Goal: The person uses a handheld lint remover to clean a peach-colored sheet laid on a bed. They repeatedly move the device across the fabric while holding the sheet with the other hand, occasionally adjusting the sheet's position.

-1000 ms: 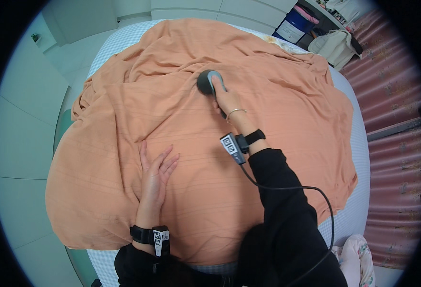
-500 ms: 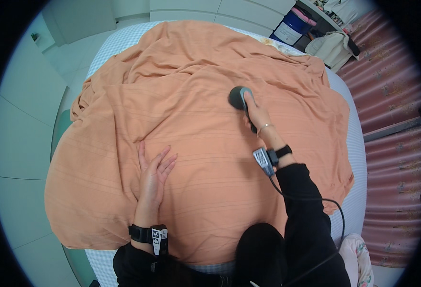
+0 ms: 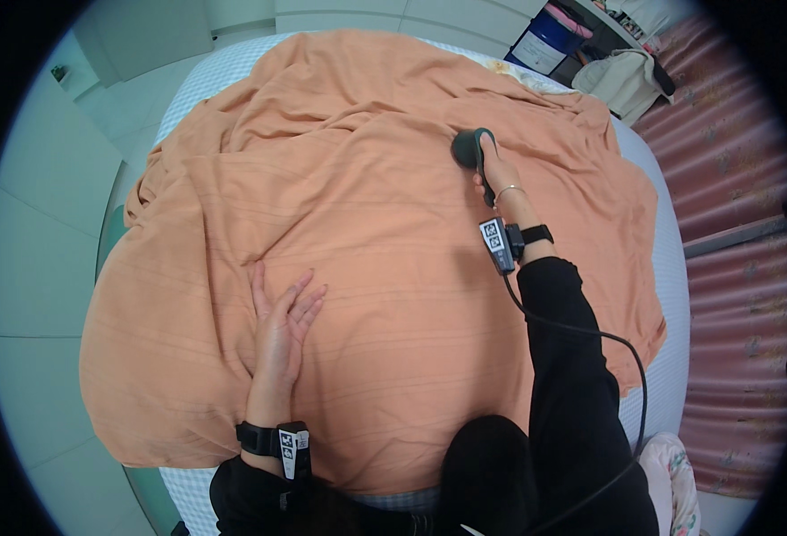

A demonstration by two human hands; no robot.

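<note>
An orange blanket (image 3: 393, 313) with creases and faint stripes is spread over a bed. My right hand (image 3: 498, 170) is wrapped round the handle of a dark fabric shaver (image 3: 469, 150), whose round head faces left over the far right part of the blanket. Whether the head touches the cloth I cannot tell. On the near left part, my left hand (image 3: 284, 326) lies open, thumb and fingers apart, beside a long fold in the blanket. Each wrist wears a strapped-on black device.
A cable (image 3: 621, 338) runs from the right wrist device down past my sleeve. Checked bedding (image 3: 184, 496) shows round the blanket's edges. Pink curtains (image 3: 737, 339) hang on the right; a blue bucket (image 3: 544, 45) and a light bag (image 3: 624, 80) stand beyond the far right corner. White cabinets are at the left.
My right hand has moved away from me and slightly right across the blanket with the fabric shaver. My left hand has stayed nearly in place.
</note>
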